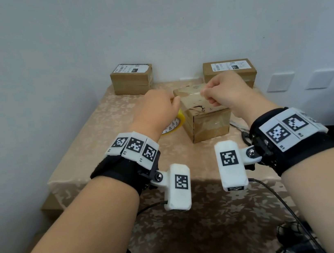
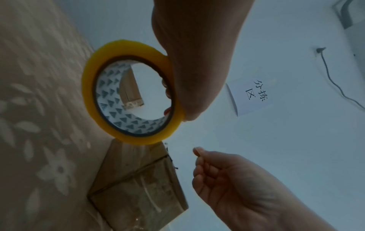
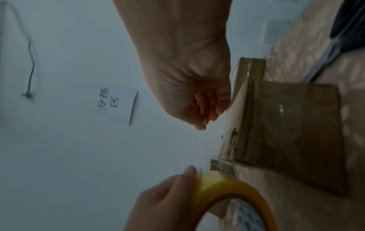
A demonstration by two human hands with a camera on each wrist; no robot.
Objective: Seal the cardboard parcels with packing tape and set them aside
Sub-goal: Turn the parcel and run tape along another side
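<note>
A worn cardboard parcel [image 1: 205,118] stands in the middle of the table, its top torn and its front shiny with clear tape. Just left of it my left hand [image 1: 159,108] grips a yellow tape roll [image 2: 126,92] with a white printed core. My right hand [image 1: 225,92] hovers over the parcel's top right and pinches the free end of the clear tape strip [image 1: 189,95], which stretches between both hands above the parcel. In the right wrist view the tape roll [image 3: 233,197] is below my right hand [image 3: 199,109], beside the parcel [image 3: 292,134].
Two labelled parcels stand against the wall: one at the back left [image 1: 132,80], one at the back right [image 1: 229,70]. The table [image 1: 205,206] has a beige flowered cloth. A dark tool [image 1: 244,134] lies right of the parcel. A paper sign [image 2: 250,95] hangs on the wall.
</note>
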